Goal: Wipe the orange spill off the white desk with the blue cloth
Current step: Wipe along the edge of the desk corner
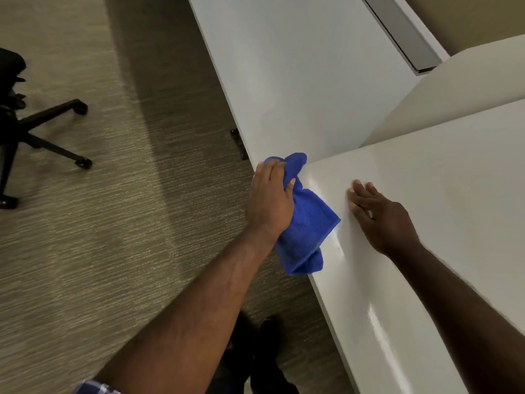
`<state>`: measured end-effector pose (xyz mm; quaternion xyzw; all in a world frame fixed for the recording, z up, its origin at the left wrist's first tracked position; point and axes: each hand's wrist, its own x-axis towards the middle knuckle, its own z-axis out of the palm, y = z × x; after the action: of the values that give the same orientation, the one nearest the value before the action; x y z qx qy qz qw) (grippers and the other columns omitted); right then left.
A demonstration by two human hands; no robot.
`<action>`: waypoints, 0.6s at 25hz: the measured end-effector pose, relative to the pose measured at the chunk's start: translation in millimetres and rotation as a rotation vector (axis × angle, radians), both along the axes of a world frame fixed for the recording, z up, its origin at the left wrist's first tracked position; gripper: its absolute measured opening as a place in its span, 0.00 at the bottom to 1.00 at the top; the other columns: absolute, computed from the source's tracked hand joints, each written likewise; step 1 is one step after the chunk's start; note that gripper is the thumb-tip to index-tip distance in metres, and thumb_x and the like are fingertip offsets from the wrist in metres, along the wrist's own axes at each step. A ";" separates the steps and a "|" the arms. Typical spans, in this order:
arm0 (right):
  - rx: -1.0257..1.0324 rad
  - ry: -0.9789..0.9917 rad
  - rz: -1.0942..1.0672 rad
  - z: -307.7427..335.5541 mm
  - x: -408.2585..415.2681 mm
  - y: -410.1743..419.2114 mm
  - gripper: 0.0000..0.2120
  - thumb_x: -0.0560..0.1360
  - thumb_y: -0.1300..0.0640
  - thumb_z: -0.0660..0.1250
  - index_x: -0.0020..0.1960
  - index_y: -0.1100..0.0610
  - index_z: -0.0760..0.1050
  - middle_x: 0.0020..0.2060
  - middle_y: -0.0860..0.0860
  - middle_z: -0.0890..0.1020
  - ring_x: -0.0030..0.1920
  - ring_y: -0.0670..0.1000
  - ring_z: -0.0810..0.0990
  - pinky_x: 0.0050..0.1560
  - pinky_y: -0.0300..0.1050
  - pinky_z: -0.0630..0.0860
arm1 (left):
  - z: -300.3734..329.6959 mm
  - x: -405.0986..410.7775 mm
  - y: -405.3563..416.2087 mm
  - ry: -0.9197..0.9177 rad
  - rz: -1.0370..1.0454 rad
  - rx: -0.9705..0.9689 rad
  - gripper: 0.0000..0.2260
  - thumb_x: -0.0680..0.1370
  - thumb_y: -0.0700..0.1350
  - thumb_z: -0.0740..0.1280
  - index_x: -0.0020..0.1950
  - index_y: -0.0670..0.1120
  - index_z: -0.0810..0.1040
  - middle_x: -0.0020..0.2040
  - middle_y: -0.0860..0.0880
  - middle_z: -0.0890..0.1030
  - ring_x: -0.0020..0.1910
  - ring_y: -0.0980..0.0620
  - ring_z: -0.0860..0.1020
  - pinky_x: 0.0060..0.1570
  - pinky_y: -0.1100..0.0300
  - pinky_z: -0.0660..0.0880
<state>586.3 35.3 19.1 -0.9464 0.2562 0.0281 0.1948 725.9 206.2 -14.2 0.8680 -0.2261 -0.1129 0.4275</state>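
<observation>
My left hand is shut on the blue cloth, bunched and hanging at the left edge of the white desk. The cloth's lower part droops past the desk edge toward the floor. My right hand lies flat on the desk top, fingers spread, a little to the right of the cloth and holding nothing. No orange spill shows on the desk surface; glossy highlights run along its near edge.
A second white desk stretches away behind, with a grey cable slot at its back. A cream partition stands between the desks. A black office chair base sits on the carpet at left. My dark shoes show below.
</observation>
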 end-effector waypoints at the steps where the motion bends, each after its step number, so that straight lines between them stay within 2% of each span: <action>1: 0.004 0.010 0.005 0.5 -0.2 0.3 0.18 0.80 0.55 0.58 0.70 0.53 0.70 0.73 0.46 0.65 0.74 0.48 0.61 0.68 0.50 0.66 | 0.6 -1.3 1.1 -0.081 -0.067 0.113 0.18 0.82 0.47 0.59 0.72 0.46 0.68 0.74 0.48 0.67 0.75 0.45 0.61 0.73 0.49 0.61; 3: 0.016 0.034 0.028 2.2 -0.7 -0.4 0.19 0.81 0.54 0.57 0.71 0.53 0.68 0.74 0.47 0.64 0.75 0.49 0.60 0.69 0.50 0.64 | 1.4 -10.1 3.7 -0.231 -0.166 0.318 0.22 0.83 0.50 0.55 0.77 0.47 0.60 0.79 0.48 0.59 0.78 0.42 0.51 0.77 0.48 0.51; 5: 0.038 0.073 0.065 4.2 -1.5 -3.7 0.20 0.82 0.53 0.55 0.72 0.53 0.66 0.75 0.47 0.62 0.75 0.49 0.58 0.71 0.50 0.60 | 1.4 -23.1 6.6 -0.320 -0.222 0.423 0.24 0.83 0.52 0.54 0.78 0.48 0.55 0.80 0.49 0.54 0.79 0.42 0.47 0.76 0.48 0.46; 7: 0.092 0.082 0.082 7.0 -4.6 -7.8 0.20 0.82 0.51 0.54 0.73 0.53 0.66 0.75 0.47 0.62 0.75 0.48 0.57 0.73 0.48 0.55 | 2.4 -37.2 8.8 -0.355 -0.260 0.455 0.25 0.83 0.53 0.53 0.79 0.49 0.54 0.80 0.50 0.53 0.79 0.42 0.46 0.76 0.48 0.44; 9: 0.155 0.004 0.042 9.2 -10.8 -8.9 0.19 0.81 0.50 0.56 0.71 0.53 0.68 0.73 0.48 0.66 0.74 0.48 0.61 0.73 0.46 0.53 | 3.1 -53.3 8.3 -0.359 -0.290 0.463 0.25 0.83 0.53 0.52 0.79 0.49 0.53 0.80 0.50 0.53 0.79 0.43 0.44 0.76 0.48 0.42; 12: 0.202 -0.198 -0.073 12.0 -25.8 -6.5 0.19 0.81 0.51 0.58 0.69 0.54 0.71 0.70 0.51 0.71 0.72 0.51 0.66 0.73 0.50 0.57 | 4.9 -82.2 2.9 -0.333 -0.314 0.460 0.25 0.83 0.53 0.52 0.79 0.49 0.51 0.80 0.51 0.52 0.79 0.45 0.43 0.74 0.50 0.37; 15: 0.224 -0.318 -0.150 16.1 -38.8 -6.8 0.18 0.81 0.52 0.59 0.69 0.53 0.71 0.70 0.51 0.72 0.72 0.49 0.66 0.73 0.56 0.62 | 9.0 -107.9 -12.3 -0.292 -0.338 0.451 0.26 0.83 0.51 0.54 0.79 0.49 0.51 0.80 0.50 0.52 0.79 0.46 0.44 0.72 0.52 0.33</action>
<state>547.5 28.5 35.2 -0.8896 0.2874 -0.1079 0.3381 617.9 193.9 -5.2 0.8981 -0.3952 -0.1040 0.1625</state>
